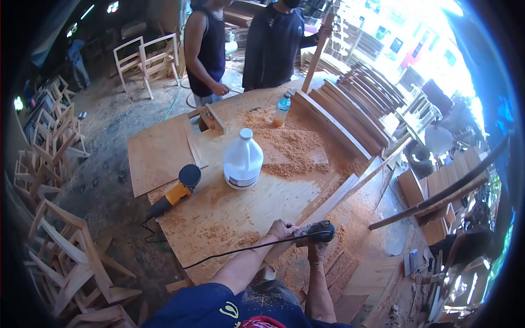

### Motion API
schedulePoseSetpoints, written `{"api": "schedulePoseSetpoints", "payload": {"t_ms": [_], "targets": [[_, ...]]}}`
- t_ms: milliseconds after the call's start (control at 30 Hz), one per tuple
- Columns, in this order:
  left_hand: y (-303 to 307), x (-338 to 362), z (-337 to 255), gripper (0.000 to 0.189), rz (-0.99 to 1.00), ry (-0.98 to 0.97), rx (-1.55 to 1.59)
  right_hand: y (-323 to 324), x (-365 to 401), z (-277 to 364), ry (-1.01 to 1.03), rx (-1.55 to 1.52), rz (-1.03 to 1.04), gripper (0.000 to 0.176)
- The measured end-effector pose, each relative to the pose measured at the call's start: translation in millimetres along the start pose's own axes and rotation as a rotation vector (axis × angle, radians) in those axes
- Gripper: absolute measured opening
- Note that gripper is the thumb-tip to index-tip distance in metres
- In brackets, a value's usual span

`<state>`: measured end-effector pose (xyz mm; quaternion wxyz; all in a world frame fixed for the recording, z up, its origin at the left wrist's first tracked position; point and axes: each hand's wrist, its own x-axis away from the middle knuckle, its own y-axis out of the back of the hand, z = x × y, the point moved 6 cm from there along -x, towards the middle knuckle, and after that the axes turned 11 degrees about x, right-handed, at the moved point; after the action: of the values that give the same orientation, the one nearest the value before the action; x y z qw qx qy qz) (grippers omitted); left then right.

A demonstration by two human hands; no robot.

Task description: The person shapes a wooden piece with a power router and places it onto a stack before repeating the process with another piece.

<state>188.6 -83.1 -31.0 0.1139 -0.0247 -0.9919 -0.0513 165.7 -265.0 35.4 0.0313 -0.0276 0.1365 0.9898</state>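
A dark power tool point(320, 232) with a black cord rests over a long pale wooden board point(333, 199) near the table's right side. My right hand point(317, 251) is wrapped round the tool's body from below. My left hand point(282, 228) is closed at the tool's left end, by the board; whether it grips the tool or the board is too small to tell. The cord runs across my left forearm. Wood shavings point(344, 229) lie around the board.
A white jug point(242, 161), an orange and black power tool point(176, 191) and a small bottle point(281, 111) stand or lie on the table point(219, 213). Two people point(206, 52) stand beyond it. Stacked boards point(350, 115) are at the back right, chair frames point(71, 246) at left.
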Motion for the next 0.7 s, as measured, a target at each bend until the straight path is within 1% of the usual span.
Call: {"api": "schedulePoseSetpoints", "payload": {"t_ms": [167,233,267,300,367,400,433,467,500,533,567,600,633,667,700], "targets": [[-9,-16,1,0.033,-0.011,-0.018,0.025,8,-17,-16,-0.025,-0.108,-0.036,0.061],[-11,-24,-5,0.033,-0.023,-0.035,0.015,17,-25,-22,0.042,-0.072,-0.025,0.059],[-13,-27,-4,0.034,0.0,0.025,0.016,14,-32,-24,0.078,-0.061,-0.004,0.058],[-11,-32,-9,0.036,-0.019,-0.006,0.013,12,-38,-31,0.054,-0.083,-0.009,0.056],[-16,-37,-7,0.04,-0.037,-0.052,0.007,13,-42,-24,-0.016,-0.12,-0.031,0.051],[-13,-36,-18,0.044,0.004,-0.002,-0.092,10,-43,-13,0.033,-0.079,-0.001,0.048],[-23,-54,11,0.047,-0.049,-0.104,-0.095,9,-40,0,0.057,-0.03,0.026,0.045],[-24,-51,5,0.045,-0.051,-0.015,-0.004,13,-41,10,0.078,0.028,0.051,0.043],[-22,-53,-10,0.044,-0.023,-0.076,-0.052,18,-53,16,0.112,0.087,0.071,0.04],[-25,-60,-1,0.039,-0.043,-0.087,-0.029,20,-63,9,0.058,0.101,0.066,0.039],[-37,-71,23,0.035,-0.046,-0.04,0.154,24,-61,2,0.0,0.096,0.06,0.039],[-31,-63,-5,0.031,-0.059,-0.07,0.11,28,-58,-5,-0.059,0.09,0.053,0.039],[-31,-68,-3,0.032,-0.033,-0.017,0.084,27,-63,-4,-0.088,0.053,0.056,0.041],[-28,-64,-20,0.032,-0.047,0.028,0.069,29,-65,-1,-0.08,0.04,0.04,0.043],[-30,-71,-14,0.033,-0.076,-0.024,0.025,29,-69,3,-0.064,0.024,0.028,0.045]]}}
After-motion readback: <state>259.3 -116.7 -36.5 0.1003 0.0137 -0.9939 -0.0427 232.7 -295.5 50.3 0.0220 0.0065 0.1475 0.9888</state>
